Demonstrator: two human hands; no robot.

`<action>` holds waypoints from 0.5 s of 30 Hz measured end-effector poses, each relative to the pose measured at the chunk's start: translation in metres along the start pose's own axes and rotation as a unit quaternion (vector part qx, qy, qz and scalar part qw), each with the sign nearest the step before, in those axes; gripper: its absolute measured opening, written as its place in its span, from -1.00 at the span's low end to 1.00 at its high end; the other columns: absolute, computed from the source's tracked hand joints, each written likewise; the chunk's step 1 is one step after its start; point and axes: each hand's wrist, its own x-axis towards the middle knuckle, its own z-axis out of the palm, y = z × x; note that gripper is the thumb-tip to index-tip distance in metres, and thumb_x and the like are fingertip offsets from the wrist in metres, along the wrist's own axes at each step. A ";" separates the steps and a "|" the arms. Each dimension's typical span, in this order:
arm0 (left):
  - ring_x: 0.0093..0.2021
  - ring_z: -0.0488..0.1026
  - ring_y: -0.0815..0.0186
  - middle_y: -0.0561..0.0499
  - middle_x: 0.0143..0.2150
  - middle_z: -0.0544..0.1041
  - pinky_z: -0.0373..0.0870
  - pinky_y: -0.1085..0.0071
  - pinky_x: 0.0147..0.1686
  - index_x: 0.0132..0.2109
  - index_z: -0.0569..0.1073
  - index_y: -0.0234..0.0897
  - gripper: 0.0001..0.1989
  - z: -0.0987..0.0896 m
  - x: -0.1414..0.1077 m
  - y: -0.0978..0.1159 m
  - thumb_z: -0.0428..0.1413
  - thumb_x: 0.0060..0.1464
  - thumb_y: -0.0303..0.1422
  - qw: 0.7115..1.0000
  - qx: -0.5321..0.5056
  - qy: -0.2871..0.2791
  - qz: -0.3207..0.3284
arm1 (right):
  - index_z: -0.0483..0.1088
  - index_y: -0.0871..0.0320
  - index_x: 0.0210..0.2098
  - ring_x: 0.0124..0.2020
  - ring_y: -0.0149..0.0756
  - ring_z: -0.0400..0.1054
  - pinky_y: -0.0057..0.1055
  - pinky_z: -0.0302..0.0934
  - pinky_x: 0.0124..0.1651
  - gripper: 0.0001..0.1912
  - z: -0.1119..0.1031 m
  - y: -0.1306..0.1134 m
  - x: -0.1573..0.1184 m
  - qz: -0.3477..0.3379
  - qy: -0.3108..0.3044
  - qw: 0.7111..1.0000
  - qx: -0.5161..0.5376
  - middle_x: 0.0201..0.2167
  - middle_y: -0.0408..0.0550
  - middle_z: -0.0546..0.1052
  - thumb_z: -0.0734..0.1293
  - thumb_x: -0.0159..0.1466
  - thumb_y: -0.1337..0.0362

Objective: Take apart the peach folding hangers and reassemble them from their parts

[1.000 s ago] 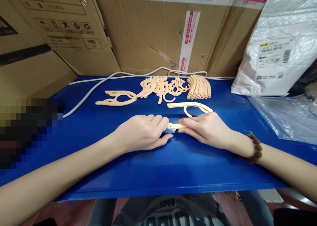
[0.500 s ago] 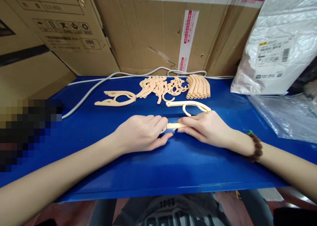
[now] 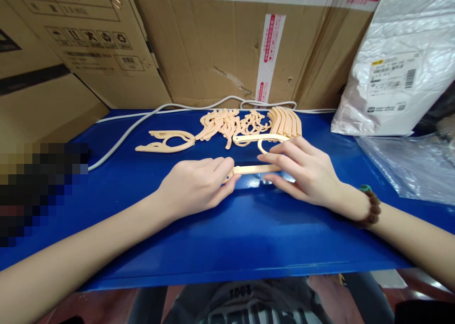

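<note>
My left hand is closed, thumb against fingers, around the left end of a cream folding hanger's lower arm. A small pale part with a hole shows at its fingertips; most of it is hidden. My right hand is over the hanger's right end, thumb and fingers apart on either side of the lower arm. The longer upper arm, with a curved hook below it, runs behind the right fingers. How the arms join is hidden by that hand. Another folding hanger lies flat to the left.
Cream curved parts lie in a heap at the back, beside hook-shaped pieces and a neat row of arms. A white cable crosses the blue table. Cardboard boxes and a white parcel bag stand behind.
The hanger and my left hand have shifted slightly left and away from me. My right fingers have spread from their pinch and moved right along the lower arm, exposing more of it.
</note>
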 end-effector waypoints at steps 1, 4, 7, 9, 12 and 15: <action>-0.56 0.45 0.35 0.08 -0.53 0.48 0.12 0.39 -0.58 -0.36 0.40 -0.29 -0.74 0.000 0.000 -0.001 -0.01 0.32 -0.33 1.000 0.000 -0.002 -0.004 | 0.46 0.26 -0.03 -0.15 -0.17 0.34 -0.27 0.27 -0.09 -0.72 -0.001 0.001 0.000 0.010 0.012 1.000 -0.005 -0.16 0.09 0.53 0.27 0.42 0.19; -0.56 0.47 0.34 0.07 -0.53 0.49 0.12 0.39 -0.59 -0.35 0.40 -0.29 -0.75 0.001 -0.001 -0.002 -0.01 0.31 -0.32 1.000 -0.002 -0.009 -0.014 | 0.48 0.22 -0.14 -0.11 -0.15 0.34 -0.22 0.27 -0.05 -0.81 -0.001 0.002 0.000 0.049 0.035 0.998 -0.014 -0.09 0.12 0.51 0.28 0.41 0.25; -0.55 0.48 0.33 0.08 -0.52 0.50 0.11 0.39 -0.59 -0.35 0.41 -0.28 -0.76 0.002 -0.001 -0.002 0.01 0.30 -0.32 1.000 0.000 -0.005 -0.021 | 0.49 0.22 -0.24 -0.03 -0.11 0.34 -0.17 0.27 0.01 -0.82 0.004 0.004 -0.001 0.091 0.040 0.995 -0.006 0.01 0.19 0.47 0.28 0.40 0.27; -0.54 0.48 0.33 0.08 -0.52 0.50 0.09 0.39 -0.60 -0.35 0.40 -0.28 -0.76 0.002 -0.001 -0.003 0.02 0.29 -0.32 1.000 0.003 -0.003 -0.027 | 0.51 0.23 -0.25 0.02 -0.06 0.34 -0.14 0.26 0.04 -0.79 0.007 0.006 -0.003 0.114 0.033 0.993 -0.003 0.07 0.23 0.44 0.27 0.41 0.27; -0.55 0.46 0.35 0.08 -0.52 0.50 0.07 0.39 -0.60 -0.36 0.40 -0.27 -0.75 0.003 -0.002 -0.004 0.03 0.29 -0.30 0.999 -0.025 -0.012 -0.045 | 0.53 0.23 -0.23 0.07 -0.02 0.32 -0.10 0.24 0.09 -0.75 0.011 0.008 -0.004 0.129 0.000 0.992 0.007 0.11 0.24 0.41 0.25 0.42 0.24; -0.55 0.43 0.39 0.12 -0.52 0.49 0.07 0.41 -0.60 -0.36 0.41 -0.26 -0.77 0.005 -0.003 -0.007 0.04 0.28 -0.29 0.992 -0.117 -0.037 -0.035 | 0.54 0.21 -0.18 0.03 -0.06 0.33 -0.11 0.23 0.08 -0.72 0.012 0.009 -0.005 0.116 -0.036 0.992 0.033 0.05 0.19 0.45 0.21 0.44 0.24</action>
